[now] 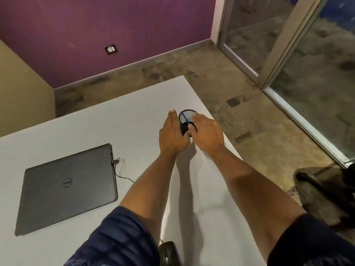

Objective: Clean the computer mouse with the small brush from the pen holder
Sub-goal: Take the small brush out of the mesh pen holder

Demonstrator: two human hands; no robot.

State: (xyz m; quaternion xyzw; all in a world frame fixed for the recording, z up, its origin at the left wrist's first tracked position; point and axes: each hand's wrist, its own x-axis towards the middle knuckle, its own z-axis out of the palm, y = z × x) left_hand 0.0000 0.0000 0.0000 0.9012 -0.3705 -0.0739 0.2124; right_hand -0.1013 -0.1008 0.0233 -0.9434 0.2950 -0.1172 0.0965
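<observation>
A person's left hand (172, 135), fingers straight, rests against the black mesh pen holder (187, 117) on the white table (96, 127); right hand (206, 131) pinches the blue brush (184, 118) leaning inside; the mouse (169, 253) lies well behind both hands, near the sleeves.

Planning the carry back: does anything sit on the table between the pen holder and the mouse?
Nothing visible does. The white table is bare from the black mesh pen holder to the black computer mouse at the near edge; only the person's forearms stretch above it. The closed grey laptop lies well left.
</observation>
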